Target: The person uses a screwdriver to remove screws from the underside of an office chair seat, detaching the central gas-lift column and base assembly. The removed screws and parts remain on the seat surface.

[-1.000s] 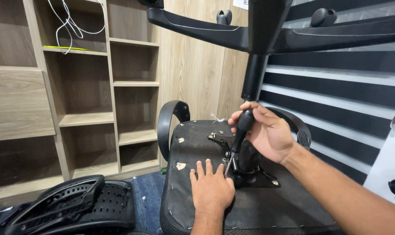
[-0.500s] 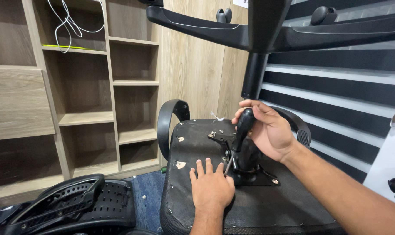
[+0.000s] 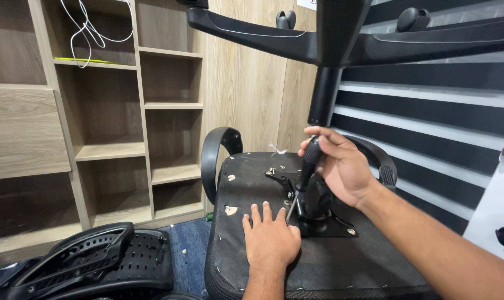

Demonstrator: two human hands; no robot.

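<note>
The right hand point(image 3: 341, 169) was clamped round the black handle of a screwdriver point(image 3: 302, 180), its tip down at the mounting plate point(image 3: 318, 219) beside the gas column point(image 3: 324, 97). Compared with half a second before, the handle stood slightly more upright and the grip had shifted, which suggested a turn on a screw. The left hand point(image 3: 270, 239) lay flat, fingers spread, on the upturned seat point(image 3: 252, 261), just beside the plate, holding nothing. Above, the chair base point(image 3: 252, 36) spread its legs. To the left, the shelves point(image 3: 107, 150) were mostly bare: a white cable point(image 3: 88, 30) hung in the top one. A backrest point(image 3: 96, 261) lay on the floor.
</note>
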